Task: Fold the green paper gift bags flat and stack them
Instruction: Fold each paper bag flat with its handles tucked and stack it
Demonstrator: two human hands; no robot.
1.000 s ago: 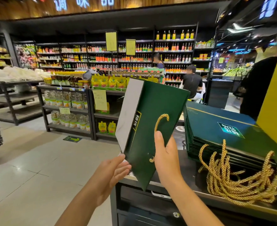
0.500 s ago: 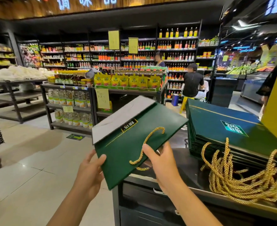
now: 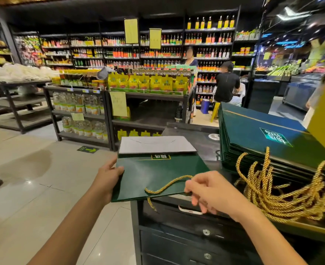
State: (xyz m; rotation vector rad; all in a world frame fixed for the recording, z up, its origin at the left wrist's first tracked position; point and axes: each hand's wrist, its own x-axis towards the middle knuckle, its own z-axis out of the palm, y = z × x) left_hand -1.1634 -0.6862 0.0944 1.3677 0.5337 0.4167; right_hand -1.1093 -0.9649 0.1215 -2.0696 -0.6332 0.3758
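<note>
The folded green bag is gripped at its left edge by the left hand, thumb on top. Its near right corner is pinched by the right hand, fingers curled, beside the gold cord handle. The bag is held flat, partly over the dark counter, with its grey base panel folded at the far end. To the right, a stack of flat green bags is set on the counter, gold cords spilling forward.

Both forearms reach forward, left grip and right grip clasped.
</note>
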